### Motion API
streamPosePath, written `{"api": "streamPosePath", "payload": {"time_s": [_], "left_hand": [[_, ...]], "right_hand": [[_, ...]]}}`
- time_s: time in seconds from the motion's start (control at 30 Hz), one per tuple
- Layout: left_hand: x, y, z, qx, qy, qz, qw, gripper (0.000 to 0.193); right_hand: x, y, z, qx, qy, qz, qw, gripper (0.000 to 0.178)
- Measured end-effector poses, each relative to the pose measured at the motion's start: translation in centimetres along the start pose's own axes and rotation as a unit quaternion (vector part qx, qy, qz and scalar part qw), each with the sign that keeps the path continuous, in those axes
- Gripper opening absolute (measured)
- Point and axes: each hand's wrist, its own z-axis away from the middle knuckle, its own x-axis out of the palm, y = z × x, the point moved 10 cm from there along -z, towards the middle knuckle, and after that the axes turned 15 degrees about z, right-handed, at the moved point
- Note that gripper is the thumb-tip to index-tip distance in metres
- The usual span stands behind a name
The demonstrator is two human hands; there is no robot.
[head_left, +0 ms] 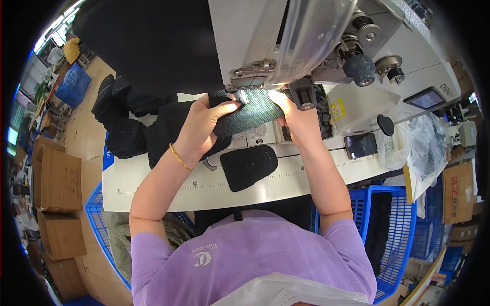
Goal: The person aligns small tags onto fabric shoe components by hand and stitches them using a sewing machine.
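Note:
A dark green piece of textured mesh-like fabric (242, 120) lies curved under the needle area of a white sewing machine (245, 30), lit by its lamp. My left hand (203, 122) pinches its left side, thumb on top close to the presser foot (239, 96). On the other side my right hand (301, 120) grips the right edge, its fingers partly hidden beneath the fabric. Nearer to me, a black rounded fabric piece (248, 166) rests flat on the white table (168, 191).
Stacks of black fabric pieces (125, 137) crowd the table's left side. A dark phone (360, 146) and clear plastic bags (423, 140) are at the right. Blue baskets (400, 229) stand below the table edge. Cardboard boxes (60, 178) line the floor at left.

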Motion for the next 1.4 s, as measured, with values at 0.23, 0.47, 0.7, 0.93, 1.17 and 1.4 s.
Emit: {"api": "streamPosePath", "payload": {"time_s": [0.23, 0.47, 0.7, 0.93, 1.17, 1.4], "left_hand": [[0.9, -2.2, 4.1, -0.059, -0.050, 0.060, 0.995, 0.028], [1.0, -2.5, 3.9, -0.032, -0.027, 0.041, 0.998, 0.027], [0.4, -0.9, 3.2, -0.005, 0.007, 0.002, 1.000, 0.023], [-0.5, 0.9, 0.3, 0.004, 0.078, -0.019, 0.997, 0.011], [-0.5, 1.2, 0.1, 0.022, 0.066, -0.044, 0.997, 0.008], [-0.6, 1.1, 0.1, 0.016, 0.069, -0.044, 0.997, 0.008]], "right_hand": [[0.4, 0.7, 4.1, 0.008, -0.039, 0.035, 0.999, 0.023], [1.0, 0.8, 5.1, -0.006, -0.023, 0.019, 1.000, 0.024], [0.9, 0.1, 4.7, -0.029, -0.031, -0.009, 0.999, 0.024], [0.3, 1.5, 0.8, 0.010, -0.006, -0.011, 1.000, 0.020], [0.4, 1.3, 1.0, -0.005, -0.001, -0.016, 1.000, 0.017], [0.6, 1.0, 1.3, -0.008, -0.007, -0.019, 1.000, 0.017]]}}
